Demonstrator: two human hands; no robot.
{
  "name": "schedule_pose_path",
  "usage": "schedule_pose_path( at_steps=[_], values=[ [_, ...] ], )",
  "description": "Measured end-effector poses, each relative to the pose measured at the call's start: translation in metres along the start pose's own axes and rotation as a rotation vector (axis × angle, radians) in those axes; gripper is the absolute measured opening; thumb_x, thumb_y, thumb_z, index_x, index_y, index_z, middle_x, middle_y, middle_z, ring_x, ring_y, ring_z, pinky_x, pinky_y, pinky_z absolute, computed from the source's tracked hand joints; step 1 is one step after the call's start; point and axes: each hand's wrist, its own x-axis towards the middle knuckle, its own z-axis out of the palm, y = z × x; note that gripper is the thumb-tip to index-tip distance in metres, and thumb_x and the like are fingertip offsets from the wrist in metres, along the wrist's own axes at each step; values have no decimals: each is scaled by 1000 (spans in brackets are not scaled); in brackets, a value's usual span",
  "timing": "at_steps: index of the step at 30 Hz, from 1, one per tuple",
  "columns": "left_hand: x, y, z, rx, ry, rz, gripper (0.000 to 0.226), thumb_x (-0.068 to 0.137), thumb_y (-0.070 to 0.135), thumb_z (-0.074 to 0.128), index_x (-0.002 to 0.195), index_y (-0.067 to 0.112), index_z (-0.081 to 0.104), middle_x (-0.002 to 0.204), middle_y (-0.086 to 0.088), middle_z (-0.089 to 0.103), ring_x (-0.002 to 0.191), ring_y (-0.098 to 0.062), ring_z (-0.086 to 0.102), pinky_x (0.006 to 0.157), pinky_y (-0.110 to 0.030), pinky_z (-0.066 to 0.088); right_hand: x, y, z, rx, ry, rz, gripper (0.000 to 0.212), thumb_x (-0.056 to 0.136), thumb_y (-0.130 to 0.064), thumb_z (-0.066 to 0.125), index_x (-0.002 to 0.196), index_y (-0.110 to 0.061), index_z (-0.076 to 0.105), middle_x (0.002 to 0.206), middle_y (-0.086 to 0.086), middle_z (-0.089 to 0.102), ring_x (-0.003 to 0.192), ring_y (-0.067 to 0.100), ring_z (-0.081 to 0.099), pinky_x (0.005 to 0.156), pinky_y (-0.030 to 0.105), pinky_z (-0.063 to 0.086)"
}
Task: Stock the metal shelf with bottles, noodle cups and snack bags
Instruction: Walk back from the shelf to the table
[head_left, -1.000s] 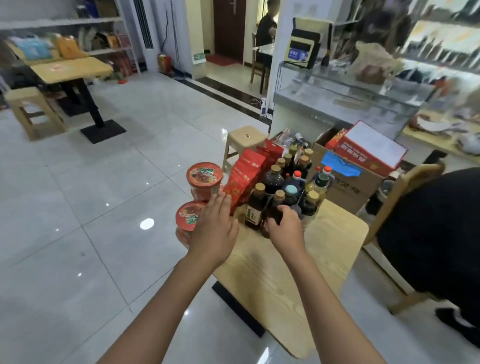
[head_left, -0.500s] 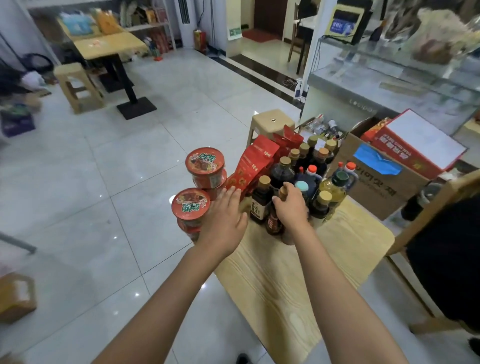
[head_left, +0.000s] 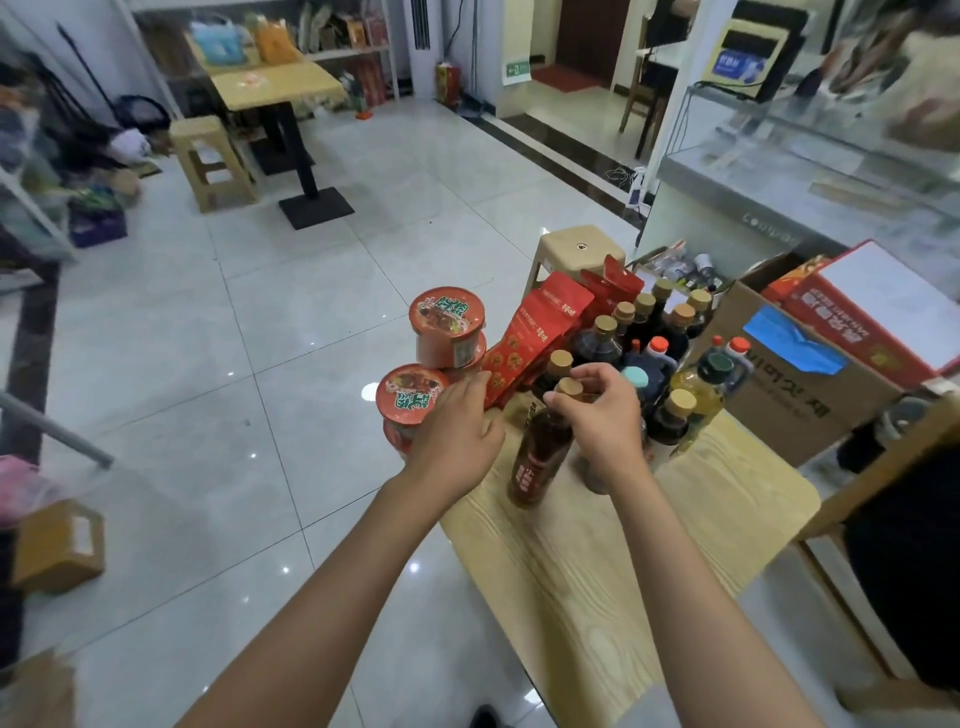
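Pinching the cork cap, right hand (head_left: 605, 421) tilts 1 dark bottle (head_left: 540, 452) base-left; left hand (head_left: 457, 431) nearer, fingers loose on noodle cups (head_left: 410, 397).

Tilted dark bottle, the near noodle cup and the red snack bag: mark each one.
tilted dark bottle (head_left: 537, 457), head view, on its red label
near noodle cup (head_left: 410, 392), head view, on its lid
red snack bag (head_left: 535, 338), head view, on its front panel
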Motion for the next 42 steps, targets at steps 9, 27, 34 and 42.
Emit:
schedule_pose_path(
  at_steps=[9, 27, 34, 42],
  values=[
    [-34, -43, -29, -483, -195, -217, 114, 66, 36, 88, 148, 43, 9, 149, 8, 37, 136, -19, 41, 105, -40, 43, -50, -111, 54, 211, -213, -222, 25, 75, -25, 85, 97, -24, 72, 95, -5, 74, 90, 9, 70, 79, 26, 58],
    [-167, -236, -247, -491, 692, -533, 68, 61, 37, 90, 109, 28, 44, 112, 11, 62, 93, -10, 62, 70, -14, 48, -238, -323, 323, 373, -748, -540, 42, 78, -22, 82, 115, -15, 65, 93, -13, 71, 84, -6, 68, 68, 11, 53],
    [-249, -320, -380, -354, 1001, -651, 67, 58, 43, 90, 106, 35, 44, 103, 19, 61, 89, -6, 61, 67, -17, 44, -341, -401, 455, 546, -920, -616, 26, 88, 3, 64, 111, -11, 65, 100, 1, 72, 95, 10, 70, 88, 29, 57],
    [-339, -393, -518, -182, 1267, -697, 59, 51, 45, 90, 91, 34, 47, 88, 17, 68, 80, -4, 65, 73, -37, 57, -450, -491, 577, 575, -985, -783, 17, 91, -11, 66, 107, -11, 70, 98, -3, 72, 92, 7, 68, 86, 25, 55]
  ],
)
